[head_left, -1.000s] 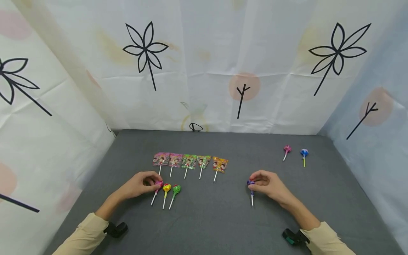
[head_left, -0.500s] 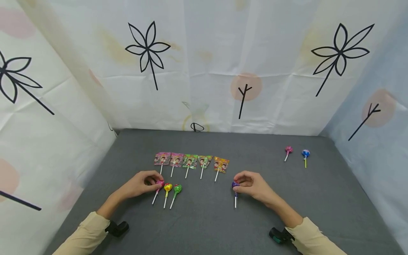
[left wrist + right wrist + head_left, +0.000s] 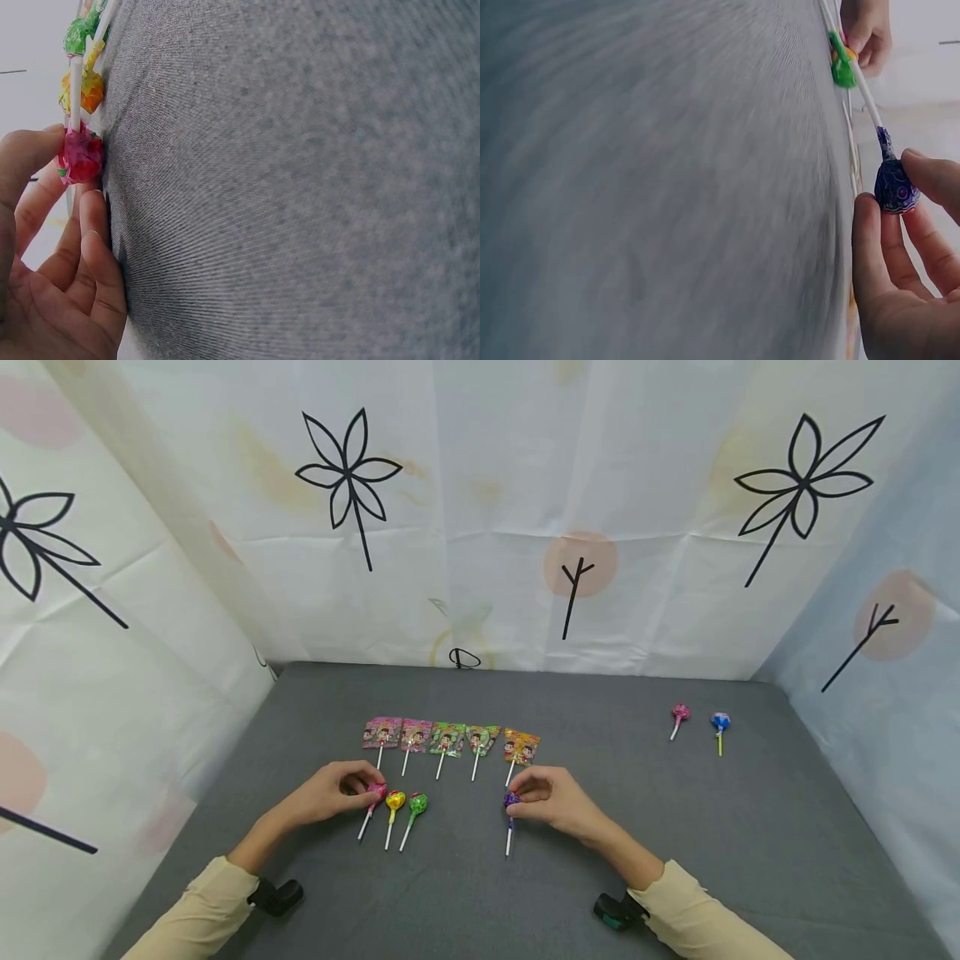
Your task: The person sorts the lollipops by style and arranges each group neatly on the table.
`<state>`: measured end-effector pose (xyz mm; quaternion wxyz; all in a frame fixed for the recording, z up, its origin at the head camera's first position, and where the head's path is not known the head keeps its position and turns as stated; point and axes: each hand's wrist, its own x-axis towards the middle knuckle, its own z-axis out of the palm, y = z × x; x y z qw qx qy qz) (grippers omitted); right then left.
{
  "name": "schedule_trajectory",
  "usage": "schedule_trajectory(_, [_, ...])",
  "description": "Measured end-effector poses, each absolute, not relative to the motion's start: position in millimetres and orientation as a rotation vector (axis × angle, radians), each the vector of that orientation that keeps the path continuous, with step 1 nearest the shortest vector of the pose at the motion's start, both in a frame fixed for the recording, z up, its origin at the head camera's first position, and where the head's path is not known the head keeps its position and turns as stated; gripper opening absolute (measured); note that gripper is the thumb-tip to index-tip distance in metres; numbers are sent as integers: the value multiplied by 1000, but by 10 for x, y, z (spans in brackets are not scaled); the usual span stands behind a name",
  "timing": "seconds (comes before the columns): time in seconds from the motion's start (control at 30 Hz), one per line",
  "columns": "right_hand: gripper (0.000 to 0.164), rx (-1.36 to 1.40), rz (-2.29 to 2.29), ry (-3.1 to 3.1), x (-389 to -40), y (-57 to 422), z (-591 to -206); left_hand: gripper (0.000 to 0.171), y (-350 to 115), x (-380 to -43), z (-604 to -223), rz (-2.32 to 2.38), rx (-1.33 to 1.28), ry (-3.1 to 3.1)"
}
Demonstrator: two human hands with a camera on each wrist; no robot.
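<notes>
My left hand [image 3: 337, 793] pinches the head of a pink lollipop [image 3: 81, 159] at the left end of a short row. Beside it lie a yellow lollipop [image 3: 395, 802] and a green lollipop [image 3: 417, 804], sticks toward me. My right hand [image 3: 551, 802] holds a purple lollipop [image 3: 896, 186] by its wrapped head between thumb and fingers, its white stick pointing toward me. That hand is to the right of the green lollipop, just below an orange flat-packet lollipop [image 3: 521, 746], and its fingertips overlap the lower end of that one's stick.
Behind the hands runs a row of flat-packet lollipops, among them a pink one [image 3: 382, 732] and a green one [image 3: 447, 739]. At the back right of the grey table [image 3: 615, 727] lie a pink round lollipop [image 3: 680, 713] and a blue one [image 3: 721, 722]. Patterned curtains [image 3: 480, 485] enclose the table.
My right hand has carried the purple lollipop leftward across the table, toward the row of round lollipops. The left hand has stayed on the pink lollipop.
</notes>
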<state>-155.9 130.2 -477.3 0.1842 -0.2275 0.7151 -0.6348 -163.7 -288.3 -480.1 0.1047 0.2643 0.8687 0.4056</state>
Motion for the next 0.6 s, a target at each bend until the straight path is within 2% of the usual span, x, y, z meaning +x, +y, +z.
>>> schedule_trajectory(0.6, [22,-707,-1782,1957,-1547,610,-4730,14,-2877,-1623,-4777,1181,768,2566])
